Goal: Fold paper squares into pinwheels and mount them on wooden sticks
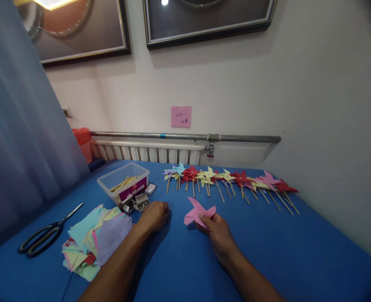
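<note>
Head view: my right hand [218,233] pinches a folded pink pinwheel [198,212]; my left hand [155,214], fingers curled, reaches the pin box [140,201]. Next: pin it, I judge.

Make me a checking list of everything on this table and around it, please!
Surface: blue table, covered in blue cloth.
Job's things: pink paper pinwheel, no stick seen, pinched by the right hand.
Clutter: row of finished pinwheels on sticks by the wall; clear tub holding sticks; small pin boxes; stack of coloured paper squares; black scissors.
Grips: right hand shut on the pinwheel; left hand curled beside the pin boxes, contents cannot be told.
Cables: nothing seen.
Surroundings: radiator, pipe, pink note, red basket, curtain.
</note>
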Tool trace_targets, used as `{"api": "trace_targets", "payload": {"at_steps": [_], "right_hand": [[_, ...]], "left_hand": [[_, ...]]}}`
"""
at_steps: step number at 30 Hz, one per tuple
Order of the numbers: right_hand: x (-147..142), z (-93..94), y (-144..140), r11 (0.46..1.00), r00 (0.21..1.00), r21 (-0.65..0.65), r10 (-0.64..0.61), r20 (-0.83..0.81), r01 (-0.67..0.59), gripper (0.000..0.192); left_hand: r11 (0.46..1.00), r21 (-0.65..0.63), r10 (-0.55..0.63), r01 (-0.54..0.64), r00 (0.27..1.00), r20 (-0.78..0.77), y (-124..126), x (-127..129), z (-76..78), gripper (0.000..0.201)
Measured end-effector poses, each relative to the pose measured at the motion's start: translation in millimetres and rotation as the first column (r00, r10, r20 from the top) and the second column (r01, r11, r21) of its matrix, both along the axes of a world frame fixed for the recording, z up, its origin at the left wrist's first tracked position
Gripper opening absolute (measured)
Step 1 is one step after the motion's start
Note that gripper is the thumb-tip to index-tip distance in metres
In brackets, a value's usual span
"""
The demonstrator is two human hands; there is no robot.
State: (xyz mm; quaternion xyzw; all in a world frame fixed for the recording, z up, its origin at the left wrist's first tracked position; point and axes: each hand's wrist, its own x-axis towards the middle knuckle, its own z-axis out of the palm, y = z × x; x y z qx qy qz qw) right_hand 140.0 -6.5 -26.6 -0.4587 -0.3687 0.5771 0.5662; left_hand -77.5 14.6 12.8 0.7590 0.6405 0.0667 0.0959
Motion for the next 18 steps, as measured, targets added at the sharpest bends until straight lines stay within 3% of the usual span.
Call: {"api": "trace_targets", "payload": {"at_steps": [12,16,18], "right_hand": [[-1.3,3.9,-0.7,1.000,0.999,-0.020,-0.013,-0.044,0.012,0.030],[-1.0,4.2,-1.4,1.000,0.999,-0.007,-0.009,-0.048,0.009,0.030],[-1.0,4.0,-1.6,1.000,0.998,0.002,-0.004,-0.058,0.004,0.031]], "left_hand": [[0.999,0.021,-0.032,0.035,0.989,-0.142,-1.0,2.6,-0.6,0.029],[0.999,0.032,-0.027,0.030,0.993,-0.113,0.0,4.1,-2.8,0.029],[0.997,0.064,-0.037,0.039,0.999,-0.028,-1.1,6.1,-2.8,0.026]]}}
